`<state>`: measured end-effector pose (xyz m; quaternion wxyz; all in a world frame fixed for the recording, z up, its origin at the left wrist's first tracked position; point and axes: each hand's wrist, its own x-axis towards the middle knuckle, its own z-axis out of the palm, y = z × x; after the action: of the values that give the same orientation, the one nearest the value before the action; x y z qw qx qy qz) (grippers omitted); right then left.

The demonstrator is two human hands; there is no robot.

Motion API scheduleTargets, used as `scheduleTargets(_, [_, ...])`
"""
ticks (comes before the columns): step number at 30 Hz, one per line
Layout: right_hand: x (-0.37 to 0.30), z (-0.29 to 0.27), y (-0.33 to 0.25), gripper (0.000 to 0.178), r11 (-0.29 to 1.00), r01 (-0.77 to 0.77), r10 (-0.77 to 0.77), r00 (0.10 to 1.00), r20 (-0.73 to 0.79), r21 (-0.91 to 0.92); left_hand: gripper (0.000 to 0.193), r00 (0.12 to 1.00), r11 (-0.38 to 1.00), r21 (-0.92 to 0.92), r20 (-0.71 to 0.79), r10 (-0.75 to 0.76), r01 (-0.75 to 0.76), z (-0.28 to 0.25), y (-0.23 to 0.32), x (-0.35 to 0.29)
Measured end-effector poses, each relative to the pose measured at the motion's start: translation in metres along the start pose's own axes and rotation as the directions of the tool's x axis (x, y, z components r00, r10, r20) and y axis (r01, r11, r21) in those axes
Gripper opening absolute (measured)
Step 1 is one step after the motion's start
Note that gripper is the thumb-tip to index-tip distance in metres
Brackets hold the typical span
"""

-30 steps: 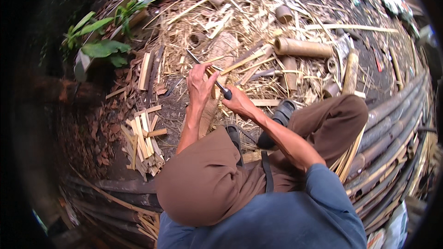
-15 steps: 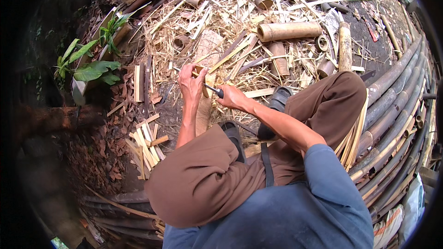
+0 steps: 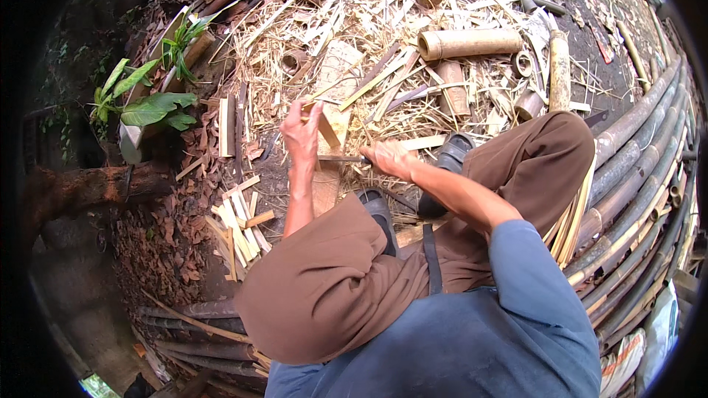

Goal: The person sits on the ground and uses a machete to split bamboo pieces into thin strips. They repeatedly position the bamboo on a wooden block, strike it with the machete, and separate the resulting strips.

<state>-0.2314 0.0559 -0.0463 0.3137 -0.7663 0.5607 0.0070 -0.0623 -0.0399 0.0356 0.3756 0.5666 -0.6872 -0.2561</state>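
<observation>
My left hand [image 3: 299,140] is closed around a short bamboo strip [image 3: 328,131], which sticks out slanting to the right of the fingers. In my right hand [image 3: 392,160] is a knife [image 3: 341,158], gripped by its dark handle. Its narrow blade points left, nearer to me than the strip and close to my left wrist; I cannot tell whether it touches anything. Under both hands lies a long pale wooden board [image 3: 324,190]. My feet in dark shoes flank the space below the knife.
Split bamboo pieces [image 3: 242,221] lie in a pile at the left. Ahead are shavings [image 3: 369,22], a thick bamboo tube [image 3: 472,44] and shorter sections. Long bamboo poles [image 3: 627,155] curve along the right. A leafy plant [image 3: 155,110] stands at the left.
My right hand has moved right and slightly nearer to me, drawing the knife blade away from the strip. My left hand still grips the strip, a little lower in the picture.
</observation>
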Motion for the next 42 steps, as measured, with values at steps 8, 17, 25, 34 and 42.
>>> scheduleTargets(8, [-0.040, 0.046, -0.001, 0.039, 0.905, -0.160, 0.201, 0.977, -0.065, 0.394, 0.025, 0.924, 0.997, -0.063, -0.377, -0.067, 0.046, -0.100, -0.026, 0.028])
scheduleTargets(17, [-0.057, 0.020, -0.035, 0.036, 0.831, -0.045, 0.344, 0.824, -0.450, 0.554, 0.032, 0.882, 0.966, 0.120, -0.445, -0.156, 0.231, -0.066, -0.037, -0.034])
scheduleTargets(25, [-0.056, 0.012, -0.082, 0.036, 0.699, -0.006, 0.197, 0.963, -0.184, 0.715, 0.049, 0.926, 0.945, -0.031, -0.191, -0.326, 0.326, -0.037, -0.084, -0.065])
scheduleTargets(34, [-0.014, 0.047, -0.039, 0.040, 0.666, -0.070, 0.287, 0.943, -0.169, 0.742, 0.045, 0.865, 0.865, -0.297, -0.184, -0.468, 0.405, -0.033, -0.062, -0.062])
scheduleTargets(42, [-0.023, 0.029, -0.047, 0.044, 0.634, -0.137, 0.266, 0.963, -0.048, 0.761, 0.043, 0.842, 0.838, -0.344, -0.193, -0.504, 0.423, -0.041, -0.084, -0.059])
